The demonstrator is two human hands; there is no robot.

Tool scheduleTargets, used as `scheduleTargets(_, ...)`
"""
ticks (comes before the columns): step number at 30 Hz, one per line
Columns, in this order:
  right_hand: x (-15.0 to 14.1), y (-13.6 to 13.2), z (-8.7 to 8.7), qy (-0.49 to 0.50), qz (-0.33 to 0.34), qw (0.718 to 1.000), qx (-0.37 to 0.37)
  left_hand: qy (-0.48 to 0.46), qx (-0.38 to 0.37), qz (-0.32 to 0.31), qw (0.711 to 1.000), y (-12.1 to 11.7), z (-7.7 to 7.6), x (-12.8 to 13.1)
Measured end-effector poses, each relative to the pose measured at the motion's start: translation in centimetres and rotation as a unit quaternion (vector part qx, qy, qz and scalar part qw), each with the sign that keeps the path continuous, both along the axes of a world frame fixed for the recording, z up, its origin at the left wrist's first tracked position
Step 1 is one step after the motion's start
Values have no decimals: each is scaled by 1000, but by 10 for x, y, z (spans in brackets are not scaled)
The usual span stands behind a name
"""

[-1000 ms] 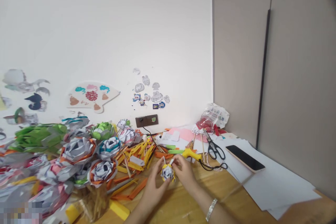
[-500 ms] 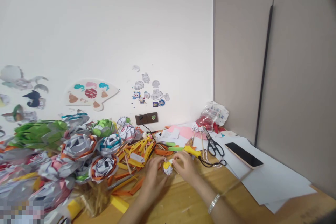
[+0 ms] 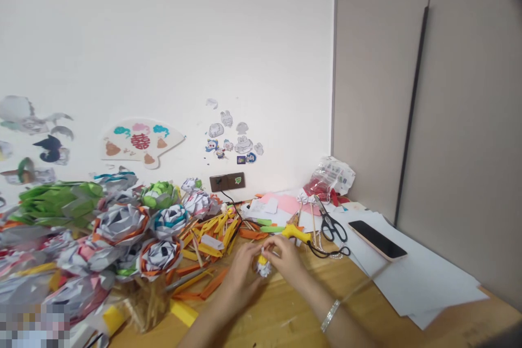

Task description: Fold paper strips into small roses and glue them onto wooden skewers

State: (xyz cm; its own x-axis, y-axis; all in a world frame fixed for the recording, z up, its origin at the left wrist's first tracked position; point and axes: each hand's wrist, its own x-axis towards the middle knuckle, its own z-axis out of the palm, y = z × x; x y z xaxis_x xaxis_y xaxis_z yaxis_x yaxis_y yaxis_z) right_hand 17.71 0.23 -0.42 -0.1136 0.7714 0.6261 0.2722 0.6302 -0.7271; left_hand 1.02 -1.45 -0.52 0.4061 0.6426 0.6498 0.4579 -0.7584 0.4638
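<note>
Both our left hand (image 3: 242, 272) and our right hand (image 3: 286, 257) are at a small white-and-yellow paper flower (image 3: 263, 268), near the middle of the surface (image 3: 285, 312). With our right thumb and fingertips we pinch its yellow upper part, while our left fingers curve around its left side; we cannot tell whether these press on it, nor whether the flower touches the wood below. A sparkling bracelet (image 3: 330, 316) circles our right wrist.

On the left we have large paper flowers (image 3: 122, 224) heaped together, in white, green, orange, blue and pink. Between them and our left hand lie yellow and orange paper strips (image 3: 215, 283). Just beyond our right hand is a yellow tool (image 3: 296, 234), with black scissors (image 3: 334, 228) to its right. Farther right, a phone (image 3: 378, 240) rests on white sheets (image 3: 434, 285). At the far side, near the wall, we see a plastic bag (image 3: 331, 178) with something red inside.
</note>
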Motion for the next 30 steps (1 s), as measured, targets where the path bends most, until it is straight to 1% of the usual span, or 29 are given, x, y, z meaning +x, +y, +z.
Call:
scheduleTargets(3,-1,4,-3,38,23,998,-54,-19,-42,-14,999,-1,0,1)
scheduleTargets(7,-1,9,-8,63,41,993,-88,-45,-90,-11,995,-4,3,4)
scheduleTargets(10,1,10,-10,87,51,987,-124,-61,-154,-40,985,-5,9,1)
scheduleTargets(13,2,9,-7,104,65,980,-154,-115,-234,-78,962,-4,17,-1)
scheduleTargets(16,-1,5,-3,109,85,975,-176,-185,-302,-79,932,0,20,1)
scheduleTargets(20,-5,-1,0,103,110,967,-207,-204,-339,-76,916,8,14,3)
scheduleTargets(26,-3,0,-6,78,145,951,-262,-171,-400,-83,896,21,-5,-5)
scheduleTargets(28,-1,3,-9,67,163,943,-281,-165,-407,-78,895,22,-8,-7)
scheduleTargets(30,0,4,-11,62,172,939,-292,-159,-409,-72,895,22,-7,-8)
